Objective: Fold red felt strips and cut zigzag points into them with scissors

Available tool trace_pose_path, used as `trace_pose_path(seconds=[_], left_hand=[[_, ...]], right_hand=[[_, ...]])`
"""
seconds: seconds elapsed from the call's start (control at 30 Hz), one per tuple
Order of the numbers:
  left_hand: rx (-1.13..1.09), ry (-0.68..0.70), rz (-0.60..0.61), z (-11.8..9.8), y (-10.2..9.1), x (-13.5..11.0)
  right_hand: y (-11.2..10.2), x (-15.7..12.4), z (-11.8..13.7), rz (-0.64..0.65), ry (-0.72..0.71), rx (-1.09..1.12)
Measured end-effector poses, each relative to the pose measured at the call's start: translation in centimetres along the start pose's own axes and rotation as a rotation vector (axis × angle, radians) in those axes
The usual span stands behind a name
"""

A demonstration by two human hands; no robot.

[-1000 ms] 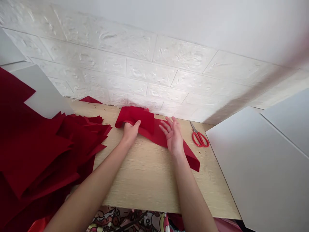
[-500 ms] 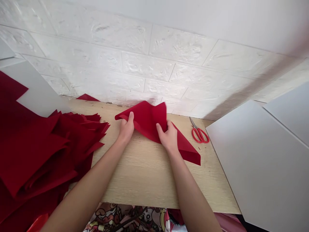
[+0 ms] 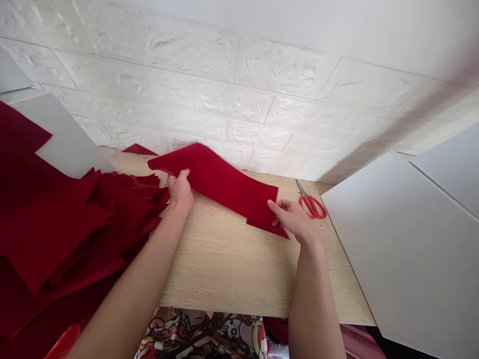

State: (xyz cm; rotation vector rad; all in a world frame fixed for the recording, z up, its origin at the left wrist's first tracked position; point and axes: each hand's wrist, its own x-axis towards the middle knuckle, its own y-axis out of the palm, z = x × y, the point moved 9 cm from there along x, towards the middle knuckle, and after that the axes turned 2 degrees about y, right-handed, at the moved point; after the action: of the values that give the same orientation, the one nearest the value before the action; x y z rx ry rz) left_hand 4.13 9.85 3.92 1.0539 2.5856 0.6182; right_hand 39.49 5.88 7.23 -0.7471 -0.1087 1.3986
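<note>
A long piece of red fabric stretches between my hands above the wooden tabletop. My left hand is closed on its left part, thumb on top and fingers underneath. That end curls up toward the wall. At the other end, my right hand pinches the right edge between thumb and fingers, where a pointed lower layer pokes out beneath. Just beyond my right hand lies a pair of scissors with red handles, blades pointing to the wall.
A big heap of red fabric pieces fills the left side. Near the wall lies a small red scrap. White panels stand at the left and right. A white brick-pattern wall closes off the back.
The fabric, bunched and folded before, is now spread out lengthwise. My right hand has moved right to its end, and my left hand has shifted slightly left.
</note>
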Motion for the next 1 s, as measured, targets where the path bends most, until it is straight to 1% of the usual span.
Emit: trace_pose_path(seconds=[0.07, 0.1, 0.13, 0.17, 0.2, 0.27, 0.33, 0.4, 0.43, 0.5, 0.53, 0.6, 0.63, 0.67, 0.7, 0.73, 0.77, 0.8, 0.87, 0.9, 0.93, 1.0], left_hand=[[-0.035, 0.039, 0.025, -0.3, 0.2, 0.1], [-0.033, 0.072, 0.054, -0.6, 0.4, 0.2], [-0.016, 0.114, 0.088, -0.8, 0.6, 0.2], [0.015, 0.163, 0.120, -1.0, 0.8, 0.2], [0.057, 0.212, 0.146, -1.2, 0.9, 0.2], [0.154, 0.295, 0.159, -1.5, 0.9, 0.2], [0.237, 0.345, 0.147, -1.7, 0.9, 0.1], [0.271, 0.375, 0.135, -1.9, 0.9, 0.0], [0.271, 0.382, 0.130, -2.0, 0.9, 0.0], [0.265, 0.373, 0.119, -2.1, 0.9, 0.0], [0.267, 0.362, 0.112, -2.0, 0.8, 0.0], [0.274, 0.349, 0.106, -2.1, 0.8, 0.0], [0.275, 0.351, 0.105, -2.2, 0.8, 0.0], [0.275, 0.356, 0.106, -2.3, 0.9, 0.0], [0.283, 0.362, 0.104, -2.5, 0.9, -0.1], [0.306, 0.362, 0.098, -2.7, 0.8, -0.1], [0.343, 0.356, 0.088, -2.8, 0.7, -0.2], [0.392, 0.344, 0.073, -3.0, 0.6, -0.3], [0.519, 0.312, 0.055, -3.3, 0.5, -0.4], [0.601, 0.289, 0.071, -3.4, 0.5, -0.5], [0.708, 0.254, 0.114, -3.5, 0.7, -0.5], [1.013, 0.158, 0.247, -3.4, 0.9, -0.4]], right_hand=[[-0.8, -0.7, 0.2, -0.058, -0.063, -0.160], [-0.9, -1.2, 0.2, -0.061, -0.108, -0.202], [-0.5, -1.6, 0.1, -0.016, -0.156, -0.224], [0.3, -2.2, -0.1, 0.059, -0.212, -0.236], [0.7, -2.6, -0.2, 0.079, -0.271, -0.258], [0.8, -3.3, -0.6, 0.000, -0.374, -0.339], [1.0, -3.6, -1.0, -0.094, -0.440, -0.417], [0.7, -3.4, -1.1, -0.196, -0.449, -0.460], [0.1, -3.2, -1.1, -0.265, -0.440, -0.460], [-1.8, -3.4, -0.4, -0.458, -0.448, -0.428], [-3.0, -3.9, 0.3, -0.574, -0.482, -0.410], [-5.1, -5.3, 1.9, -0.803, -0.595, -0.398], [-5.8, -6.1, 2.7, -0.895, -0.651, -0.415], [-6.3, -6.7, 3.2, -0.958, -0.693, -0.445], [-6.6, -6.9, 3.5, -0.988, -0.720, -0.484], [-6.6, -6.9, 3.7, -0.982, -0.735, -0.530], [-6.3, -6.5, 3.6, -0.946, -0.741, -0.579], [-5.8, -6.0, 3.3, -0.878, -0.744, -0.629], [-4.2, -4.5, 2.3, -0.693, -0.746, -0.721], [-3.3, -3.7, 1.6, -0.584, -0.750, -0.756], [-2.4, -3.0, 1.0, -0.480, -0.749, -0.771], [-1.2, -2.1, 0.0, -0.321, -0.737, -0.751]])
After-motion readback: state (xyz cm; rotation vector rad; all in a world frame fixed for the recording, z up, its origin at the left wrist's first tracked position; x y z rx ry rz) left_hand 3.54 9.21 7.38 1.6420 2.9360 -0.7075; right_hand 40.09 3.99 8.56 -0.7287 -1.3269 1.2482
